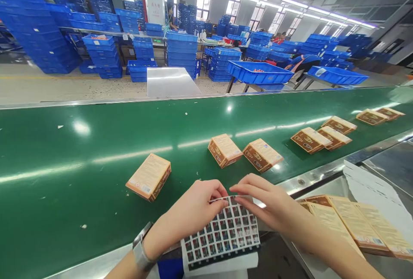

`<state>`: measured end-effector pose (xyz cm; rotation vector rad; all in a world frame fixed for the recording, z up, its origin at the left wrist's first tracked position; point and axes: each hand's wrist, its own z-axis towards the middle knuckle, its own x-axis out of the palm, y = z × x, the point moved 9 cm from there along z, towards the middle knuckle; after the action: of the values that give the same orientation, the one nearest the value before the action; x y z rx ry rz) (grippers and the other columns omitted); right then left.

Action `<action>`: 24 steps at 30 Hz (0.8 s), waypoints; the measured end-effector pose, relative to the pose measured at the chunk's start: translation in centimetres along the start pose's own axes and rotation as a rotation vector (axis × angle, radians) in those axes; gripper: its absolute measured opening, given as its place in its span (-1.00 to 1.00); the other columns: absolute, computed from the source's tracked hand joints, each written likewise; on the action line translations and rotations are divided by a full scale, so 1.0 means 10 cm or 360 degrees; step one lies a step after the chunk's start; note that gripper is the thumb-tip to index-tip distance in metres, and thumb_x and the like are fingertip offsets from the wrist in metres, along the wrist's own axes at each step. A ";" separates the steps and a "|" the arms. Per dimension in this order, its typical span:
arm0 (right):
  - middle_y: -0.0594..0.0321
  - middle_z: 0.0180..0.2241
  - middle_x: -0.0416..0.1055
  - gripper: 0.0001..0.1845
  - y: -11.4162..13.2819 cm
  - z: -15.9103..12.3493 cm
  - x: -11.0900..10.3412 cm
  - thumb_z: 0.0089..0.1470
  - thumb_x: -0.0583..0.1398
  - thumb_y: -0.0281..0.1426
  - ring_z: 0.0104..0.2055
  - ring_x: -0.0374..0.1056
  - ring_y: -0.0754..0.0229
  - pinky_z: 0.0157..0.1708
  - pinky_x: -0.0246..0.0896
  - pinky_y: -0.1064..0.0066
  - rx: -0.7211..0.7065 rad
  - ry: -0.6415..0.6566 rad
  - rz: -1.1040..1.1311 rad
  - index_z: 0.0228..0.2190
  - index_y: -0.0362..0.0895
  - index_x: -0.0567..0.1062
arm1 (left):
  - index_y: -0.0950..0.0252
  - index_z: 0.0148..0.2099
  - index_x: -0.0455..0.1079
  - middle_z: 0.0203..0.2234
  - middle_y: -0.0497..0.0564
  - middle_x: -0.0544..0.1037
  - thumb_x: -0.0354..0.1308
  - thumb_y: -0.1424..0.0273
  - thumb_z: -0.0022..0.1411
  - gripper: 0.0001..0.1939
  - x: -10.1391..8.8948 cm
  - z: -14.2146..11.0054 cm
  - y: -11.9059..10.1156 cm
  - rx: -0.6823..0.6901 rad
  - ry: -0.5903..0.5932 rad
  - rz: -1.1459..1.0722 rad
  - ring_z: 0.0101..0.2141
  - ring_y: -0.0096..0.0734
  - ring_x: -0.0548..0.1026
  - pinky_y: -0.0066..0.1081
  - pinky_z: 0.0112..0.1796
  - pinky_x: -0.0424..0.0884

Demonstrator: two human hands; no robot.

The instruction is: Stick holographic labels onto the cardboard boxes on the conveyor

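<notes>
A sheet of small stickers (pixel 224 232) lies at the near edge of the green conveyor belt (pixel 64 158). My left hand (pixel 190 214) pinches the sheet's top edge, fingers curled. My right hand (pixel 267 201) also pinches at that top edge, fingertips meeting the left hand's. A watch sits on my left wrist. Several small orange boxes ride the belt; the nearest ones are one box (pixel 149 176) to the left and two more boxes (pixel 225 150), (pixel 262 154) just beyond my hands.
Flat unfolded cartons (pixel 355 223) are stacked at the right on a metal tray. More boxes (pixel 322 135) sit further right on the belt. Blue crates (pixel 182 51) are stacked across the floor behind; people work at distant tables.
</notes>
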<state>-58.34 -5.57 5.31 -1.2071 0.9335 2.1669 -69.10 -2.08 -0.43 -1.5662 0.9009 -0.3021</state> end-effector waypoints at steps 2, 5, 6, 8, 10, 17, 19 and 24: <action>0.20 -0.38 0.46 -0.79 0.14 0.01 -0.01 0.36 0.06 -0.48 -0.38 0.37 0.16 -0.39 0.35 0.30 -0.0183 -0.0062 -0.0227 -0.23 -0.11 0.50 | 0.28 -0.31 0.40 -0.51 -0.11 0.51 0.09 0.43 0.22 -0.91 0.00 0.00 0.02 -0.0011 0.0002 -0.0008 -0.45 -0.43 0.39 -0.46 -0.40 0.22; 0.16 -0.35 0.52 -0.73 0.32 0.00 0.01 0.32 0.02 -0.59 -0.34 0.40 0.12 -0.27 0.37 0.20 -0.0381 -0.0101 -0.0490 -0.20 -0.13 0.50 | 0.29 -0.33 0.41 -0.58 -0.15 0.44 0.10 0.42 0.22 -0.90 0.00 0.03 0.05 -0.0038 0.0010 -0.0065 -0.51 -0.48 0.31 -0.49 -0.46 0.17; 0.12 -0.31 0.54 -0.70 0.37 -0.02 0.02 0.30 0.01 -0.62 -0.28 0.43 0.09 -0.20 0.38 0.16 -0.0427 -0.0105 -0.0543 -0.17 -0.14 0.50 | 0.30 -0.33 0.42 -0.60 -0.16 0.42 0.10 0.41 0.22 -0.90 0.01 0.04 0.07 -0.0054 0.0018 -0.0089 -0.54 -0.49 0.29 -0.50 -0.48 0.15; 0.09 -0.24 0.55 -0.68 0.43 -0.04 0.02 0.29 0.00 -0.63 -0.19 0.46 0.05 -0.11 0.37 0.12 -0.0468 -0.0130 -0.0576 -0.13 -0.14 0.49 | 0.32 -0.31 0.45 -0.62 -0.16 0.41 0.11 0.37 0.23 -0.86 0.01 0.09 0.11 -0.0077 0.0032 -0.0115 -0.57 -0.51 0.26 -0.51 -0.52 0.13; 0.10 -0.22 0.55 -0.72 0.36 -0.05 -0.03 0.29 0.03 -0.61 -0.16 0.46 0.07 -0.12 0.38 0.18 -0.0385 -0.0190 -0.0425 -0.15 -0.11 0.48 | 0.35 -0.25 0.49 -0.62 -0.14 0.44 0.10 0.34 0.24 -0.80 0.00 0.16 0.15 -0.0058 0.0024 -0.0044 -0.58 -0.51 0.28 -0.52 -0.55 0.14; 0.11 -0.03 0.52 -0.74 -1.56 -0.15 -0.17 0.05 0.31 -0.13 -0.05 0.44 -0.03 -0.02 0.35 0.09 0.1266 -0.0712 0.0769 -0.37 -0.07 0.55 | 0.33 -0.26 0.50 -0.36 0.05 0.64 0.02 0.44 0.25 -0.79 -0.02 0.55 -0.04 0.0189 -0.0221 0.0424 -0.34 -0.30 0.55 -0.34 -0.28 0.46; 0.11 -0.20 0.56 -0.71 -1.98 -0.12 -0.08 0.10 0.30 -0.14 -0.18 0.48 0.02 -0.09 0.38 0.11 0.1439 -0.0749 0.0838 -0.35 -0.13 0.56 | 0.30 -0.27 0.49 -0.17 0.10 0.64 0.04 0.50 0.24 -0.81 0.04 0.72 -0.20 0.0341 -0.0283 0.0591 -0.10 -0.20 0.55 -0.20 -0.04 0.44; 0.26 -0.33 0.51 -0.75 -2.49 -0.07 0.25 0.29 0.25 -0.24 -0.33 0.47 0.21 -0.27 0.44 0.29 0.1610 -0.0752 0.1030 -0.30 -0.20 0.52 | 0.32 -0.32 0.48 0.33 0.15 0.26 0.10 0.58 0.21 -0.85 0.35 1.15 -0.36 0.0639 -0.0162 0.1023 0.36 -0.03 0.10 0.08 0.32 0.02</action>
<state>-42.02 10.25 -5.26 0.1078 1.9894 1.7617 -57.94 3.71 -0.74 -0.8582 1.1300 0.0584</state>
